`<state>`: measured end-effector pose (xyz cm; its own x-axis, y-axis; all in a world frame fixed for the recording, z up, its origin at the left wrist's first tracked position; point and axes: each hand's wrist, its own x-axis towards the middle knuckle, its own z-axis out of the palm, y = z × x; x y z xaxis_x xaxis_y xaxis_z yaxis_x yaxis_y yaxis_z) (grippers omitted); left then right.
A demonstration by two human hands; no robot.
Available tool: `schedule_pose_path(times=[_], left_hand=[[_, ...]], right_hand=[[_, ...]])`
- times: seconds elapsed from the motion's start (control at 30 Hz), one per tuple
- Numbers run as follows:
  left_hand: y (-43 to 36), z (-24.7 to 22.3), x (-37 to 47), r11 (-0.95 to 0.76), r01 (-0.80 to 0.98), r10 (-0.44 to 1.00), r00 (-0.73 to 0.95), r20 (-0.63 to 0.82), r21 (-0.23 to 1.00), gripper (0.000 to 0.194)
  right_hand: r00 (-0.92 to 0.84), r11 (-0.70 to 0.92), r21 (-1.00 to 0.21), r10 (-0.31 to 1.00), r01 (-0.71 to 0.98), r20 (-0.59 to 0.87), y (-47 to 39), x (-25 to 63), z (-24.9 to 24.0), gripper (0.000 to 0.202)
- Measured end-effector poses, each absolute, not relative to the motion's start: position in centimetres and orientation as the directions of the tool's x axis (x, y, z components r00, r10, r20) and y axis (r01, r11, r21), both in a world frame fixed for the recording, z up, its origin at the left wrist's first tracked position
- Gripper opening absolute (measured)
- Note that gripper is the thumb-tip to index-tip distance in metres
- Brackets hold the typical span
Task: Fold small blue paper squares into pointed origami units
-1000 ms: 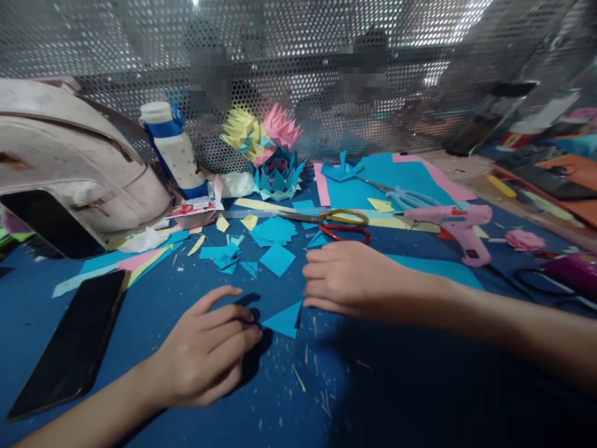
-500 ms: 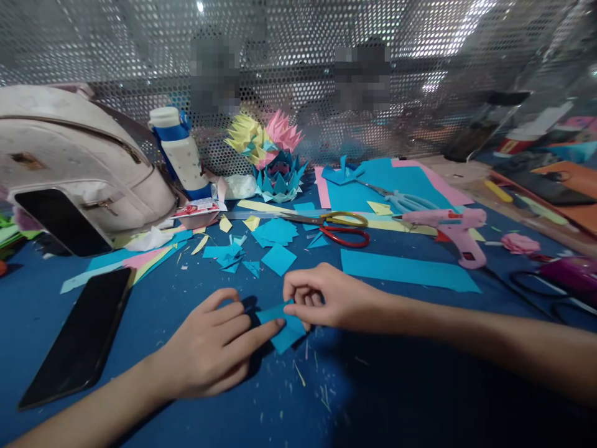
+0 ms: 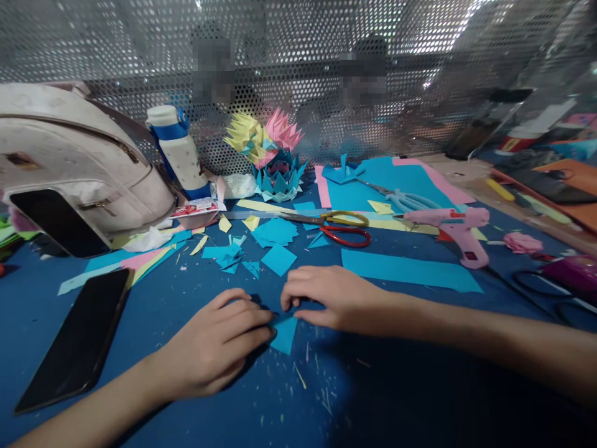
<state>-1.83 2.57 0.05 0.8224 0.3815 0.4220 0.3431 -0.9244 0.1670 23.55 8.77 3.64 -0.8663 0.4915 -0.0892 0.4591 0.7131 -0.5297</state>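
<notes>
A small piece of blue paper (image 3: 284, 336), folded into a triangle, lies on the dark blue tabletop between my hands. My left hand (image 3: 217, 339) holds its left corner, with curled fingertips against the edge. At its upper edge is my right hand (image 3: 326, 298), fingers bent downward and thumb by the right corner, with the fingertips partly hidden. Just beyond my hands lie a blue paper square (image 3: 278, 258), a stack of blue squares (image 3: 274, 232) and some folded blue pieces (image 3: 228, 256).
Red-and-yellow scissors (image 3: 345, 227), a blue paper strip (image 3: 410, 270) and a pink glue gun (image 3: 450, 227) lie at right. Paper flowers (image 3: 277, 177) stand at the back. A phone (image 3: 77, 342), bottle (image 3: 180, 155) and backpack (image 3: 88, 155) are at left.
The blue paper, flatter and wider before, is now doubled into a triangle. My left index finger has drawn back to its left edge, and my right hand's pinch has loosened slightly.
</notes>
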Motion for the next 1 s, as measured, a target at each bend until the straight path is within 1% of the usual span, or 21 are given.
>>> schedule_pose_path(times=[0.07, 0.13, 0.23, 0.3, 0.4, 0.47, 0.53, 0.63, 0.73, 0.83, 0.9, 0.97, 1.0], left_hand=[[2.5, 0.3, -1.6, -0.940, 0.313, 0.342, 0.841, 0.418, 0.140, 0.035], [2.5, 0.4, -1.6, -0.950, 0.290, 0.311, 0.848, 0.429, 0.115, 0.037], [2.4, 0.5, -1.6, -0.959, 0.269, 0.278, 0.854, 0.439, 0.084, 0.039], [2.3, 0.6, -1.6, -0.966, 0.251, 0.254, 0.864, 0.434, 0.065, 0.039], [2.3, 0.5, -1.8, -0.970, 0.230, 0.239, 0.865, 0.441, 0.074, 0.042], [2.2, 0.3, -1.9, -0.965, 0.236, 0.263, 0.847, 0.462, 0.118, 0.043], [2.1, -0.1, -2.0, -0.954, 0.243, 0.298, 0.821, 0.486, 0.176, 0.045], [2.1, -0.5, -2.2, -0.946, 0.236, 0.318, 0.799, 0.510, 0.220, 0.046], [2.1, -0.6, -2.5, -0.953, 0.225, 0.299, 0.797, 0.526, 0.201, 0.045], [1.9, -0.6, -2.7, -0.966, 0.222, 0.260, 0.798, 0.544, 0.135, 0.049], [1.7, -0.4, -2.7, -0.970, 0.226, 0.235, 0.798, 0.555, 0.086, 0.051], [1.6, -0.1, -2.5, -0.971, 0.235, 0.223, 0.800, 0.557, 0.050, 0.046], [1.6, 0.0, -2.4, -0.970, 0.240, 0.220, 0.802, 0.555, 0.038, 0.044]], right_hand=[[-0.909, 0.764, -0.534, 0.415, 0.362, -0.023, 9.1, 23.7, 3.2, 0.020], [-0.946, 0.813, -0.520, 0.322, 0.262, 0.028, 9.5, 23.9, 3.0, 0.019], [-0.973, 0.887, -0.431, 0.221, 0.169, 0.074, 9.8, 24.2, 3.0, 0.021], [-0.979, 0.926, -0.348, 0.186, 0.149, 0.077, 9.7, 24.3, 3.3, 0.020], [-0.985, 0.963, -0.220, 0.166, 0.153, 0.044, 9.3, 24.2, 4.0, 0.020], [-0.985, 0.974, -0.149, 0.170, 0.170, -0.007, 9.0, 24.2, 4.4, 0.021], [-0.980, 0.977, -0.093, 0.188, 0.193, -0.060, 8.6, 24.5, 4.8, 0.021], [-0.973, 0.974, -0.030, 0.223, 0.225, -0.058, 8.1, 25.1, 5.1, 0.019], [-0.968, 0.969, -0.025, 0.242, 0.244, -0.062, 8.0, 25.5, 5.4, 0.017], [-0.968, 0.968, -0.050, 0.241, 0.245, -0.069, 8.2, 25.3, 5.5, 0.019], [-0.972, 0.972, -0.033, 0.232, 0.232, -0.024, 8.4, 24.9, 5.1, 0.017], [-0.979, 0.979, -0.039, 0.200, 0.199, 0.024, 8.5, 24.4, 4.5, 0.024], [-0.981, 0.981, -0.061, 0.189, 0.186, 0.048, 8.5, 24.2, 4.1, 0.026]])
